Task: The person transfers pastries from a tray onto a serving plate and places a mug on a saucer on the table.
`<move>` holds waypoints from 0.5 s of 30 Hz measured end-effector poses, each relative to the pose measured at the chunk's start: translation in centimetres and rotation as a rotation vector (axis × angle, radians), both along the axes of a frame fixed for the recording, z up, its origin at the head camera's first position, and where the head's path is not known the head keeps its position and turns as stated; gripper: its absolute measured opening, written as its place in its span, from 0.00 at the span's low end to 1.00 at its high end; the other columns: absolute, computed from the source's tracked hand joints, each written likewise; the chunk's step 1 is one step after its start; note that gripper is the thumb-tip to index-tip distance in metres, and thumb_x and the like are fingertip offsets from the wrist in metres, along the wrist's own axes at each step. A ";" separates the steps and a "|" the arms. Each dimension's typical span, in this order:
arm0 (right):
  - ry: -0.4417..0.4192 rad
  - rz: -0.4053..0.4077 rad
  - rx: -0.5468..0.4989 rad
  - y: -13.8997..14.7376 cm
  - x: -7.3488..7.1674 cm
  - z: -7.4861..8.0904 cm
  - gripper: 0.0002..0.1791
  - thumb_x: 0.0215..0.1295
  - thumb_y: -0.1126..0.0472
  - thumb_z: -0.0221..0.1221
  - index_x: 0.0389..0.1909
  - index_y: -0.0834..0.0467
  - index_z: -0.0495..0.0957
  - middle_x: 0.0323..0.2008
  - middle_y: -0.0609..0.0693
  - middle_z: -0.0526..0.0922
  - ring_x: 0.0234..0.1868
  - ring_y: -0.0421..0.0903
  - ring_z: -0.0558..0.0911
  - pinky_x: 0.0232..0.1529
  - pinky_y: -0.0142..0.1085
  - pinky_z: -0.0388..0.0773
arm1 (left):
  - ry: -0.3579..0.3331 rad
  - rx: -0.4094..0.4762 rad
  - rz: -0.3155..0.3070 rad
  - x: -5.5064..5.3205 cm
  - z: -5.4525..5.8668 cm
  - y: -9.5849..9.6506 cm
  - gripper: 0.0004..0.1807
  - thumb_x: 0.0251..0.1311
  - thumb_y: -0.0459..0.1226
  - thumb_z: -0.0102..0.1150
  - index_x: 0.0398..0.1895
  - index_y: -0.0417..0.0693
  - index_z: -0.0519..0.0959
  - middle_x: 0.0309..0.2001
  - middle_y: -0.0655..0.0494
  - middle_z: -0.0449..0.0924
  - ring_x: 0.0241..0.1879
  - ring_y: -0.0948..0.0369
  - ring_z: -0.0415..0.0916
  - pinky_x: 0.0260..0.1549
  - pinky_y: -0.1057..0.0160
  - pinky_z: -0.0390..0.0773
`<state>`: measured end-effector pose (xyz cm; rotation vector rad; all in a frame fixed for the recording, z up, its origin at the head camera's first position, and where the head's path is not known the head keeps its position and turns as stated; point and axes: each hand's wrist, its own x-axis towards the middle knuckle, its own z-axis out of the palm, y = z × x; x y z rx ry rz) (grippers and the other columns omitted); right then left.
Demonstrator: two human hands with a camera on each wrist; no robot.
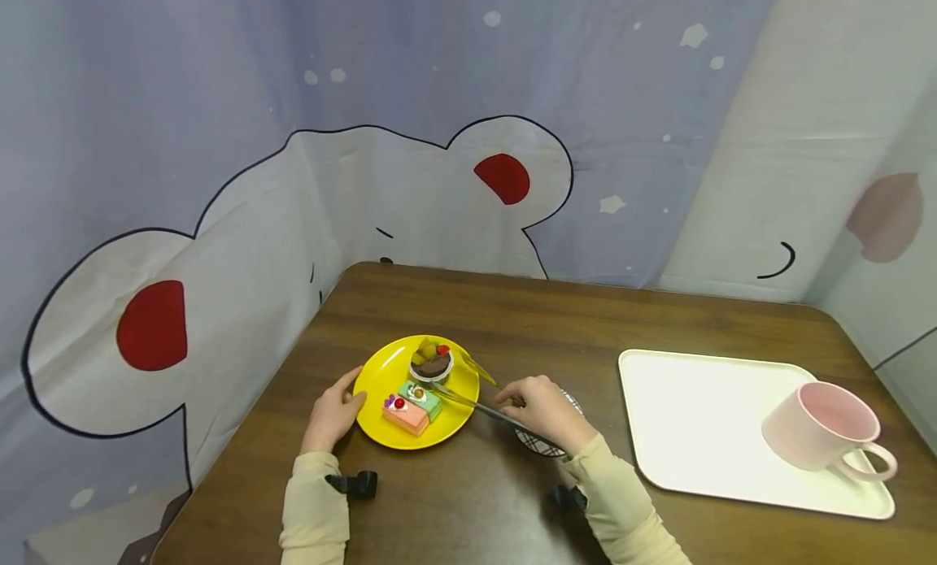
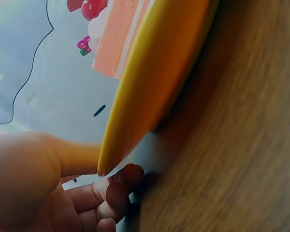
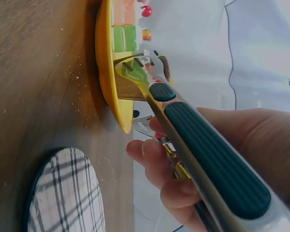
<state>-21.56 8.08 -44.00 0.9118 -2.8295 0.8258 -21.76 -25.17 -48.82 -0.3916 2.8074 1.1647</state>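
A yellow plate [image 1: 376,431] carries a pink cake slice [image 1: 406,417], a green cake slice [image 1: 428,404] and a chocolate cupcake [image 1: 433,365] in a pale cup. My left hand [image 1: 333,413] grips its left rim, thumb on the edge and fingertips [image 2: 118,193] curled under it in the left wrist view. From the right, my right hand [image 1: 545,410] holds metal tongs [image 1: 498,415] with dark green ridged grips [image 3: 217,159]. The tongs' arms are spread, one tip near the cupcake's front, the other over the plate's right rim.
A round plaid coaster [image 1: 538,443] lies partly under my right hand and forearm. To the right, a white tray [image 1: 688,435] bears a pink mug [image 1: 812,427], handle toward the front right. A printed curtain [image 1: 410,215] hangs behind the wooden table [image 1: 454,500].
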 end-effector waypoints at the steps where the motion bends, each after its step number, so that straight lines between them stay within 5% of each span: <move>1: -0.008 -0.010 0.001 0.2 0.1 0.1 0.08 0.56 0.65 0.65 0.36 0.59 0.87 0.30 0.49 0.88 0.26 0.37 0.78 0.30 0.29 0.74 | 0.000 -0.003 0.000 0.0 0.0 0.0 0.29 0.70 0.40 0.48 0.73 0.47 0.60 0.24 0.53 0.64 0.23 0.60 0.62 0.25 0.65 0.62; 15: 0.004 -0.019 -0.038 2.8 1.6 0.0 0.07 0.62 0.59 0.61 0.34 0.56 0.87 0.32 0.46 0.88 0.36 0.45 0.86 0.40 0.35 0.79 | -0.004 -0.011 -0.001 0.1 0.0 0.0 0.29 0.70 0.39 0.47 0.73 0.46 0.59 0.24 0.53 0.64 0.23 0.59 0.62 0.26 0.64 0.62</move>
